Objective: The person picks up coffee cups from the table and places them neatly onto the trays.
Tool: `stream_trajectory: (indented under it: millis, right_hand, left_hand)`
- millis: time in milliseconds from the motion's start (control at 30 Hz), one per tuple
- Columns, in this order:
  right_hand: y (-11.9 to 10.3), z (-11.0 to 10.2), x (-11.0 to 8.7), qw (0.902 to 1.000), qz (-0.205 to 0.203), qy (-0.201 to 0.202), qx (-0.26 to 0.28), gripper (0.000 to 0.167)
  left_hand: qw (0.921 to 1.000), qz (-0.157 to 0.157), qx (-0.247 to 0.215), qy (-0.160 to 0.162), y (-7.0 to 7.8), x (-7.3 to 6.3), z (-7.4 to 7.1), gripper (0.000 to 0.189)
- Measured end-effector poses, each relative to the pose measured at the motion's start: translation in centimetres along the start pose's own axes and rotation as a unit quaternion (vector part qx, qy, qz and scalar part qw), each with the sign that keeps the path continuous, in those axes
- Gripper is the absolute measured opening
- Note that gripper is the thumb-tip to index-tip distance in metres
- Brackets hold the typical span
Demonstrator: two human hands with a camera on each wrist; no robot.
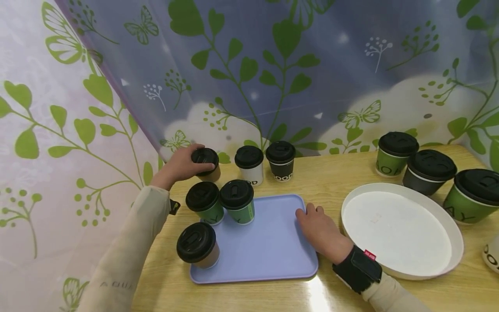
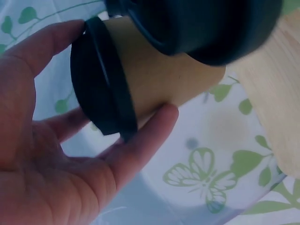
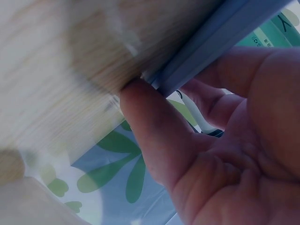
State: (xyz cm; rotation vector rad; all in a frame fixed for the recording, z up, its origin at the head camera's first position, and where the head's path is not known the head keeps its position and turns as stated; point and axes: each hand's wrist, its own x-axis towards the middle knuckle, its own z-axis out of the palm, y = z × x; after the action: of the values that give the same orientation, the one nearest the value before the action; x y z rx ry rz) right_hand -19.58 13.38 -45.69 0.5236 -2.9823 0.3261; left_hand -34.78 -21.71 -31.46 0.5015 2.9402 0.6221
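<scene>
My left hand grips a brown paper coffee cup by its black lid, beyond the tray's far left corner. In the left wrist view, fingers and thumb spread round that lid. The right hand pinches the right rim of a lavender tray; the right wrist view shows digits on both sides of the rim. On the tray's left part stand two green lidded cups and a brown lidded cup near the front left corner.
Behind the tray stand a white cup and a black cup, both lidded. A round white tray lies to the right, with several lidded cups around it. A patterned curtain hangs behind the wooden table.
</scene>
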Motion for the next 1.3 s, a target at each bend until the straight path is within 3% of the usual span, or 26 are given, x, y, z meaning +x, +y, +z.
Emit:
stream_trajectory:
  millis: [300, 700, 1300]
  right_hand:
    - [0.0, 0.0, 0.0, 1.0, 0.002, -0.004, -0.001, 0.006]
    - [0.1, -0.1, -0.1, 0.9999, 0.005, -0.009, -0.001, 0.009]
    - [0.0, -0.1, 0.0, 1.0, 0.004, -0.008, 0.001, 0.011]
  left_hand:
    - [0.9958, -0.017, -0.037, 0.082, 2.1, -2.1, -0.3, 0.081]
    - [0.9851, -0.018, -0.072, 0.155, 4.7, -5.8, -0.5, 0.077]
    - [0.9667, 0.071, -0.056, 0.24, 9.4, -11.2, -0.5, 0.07]
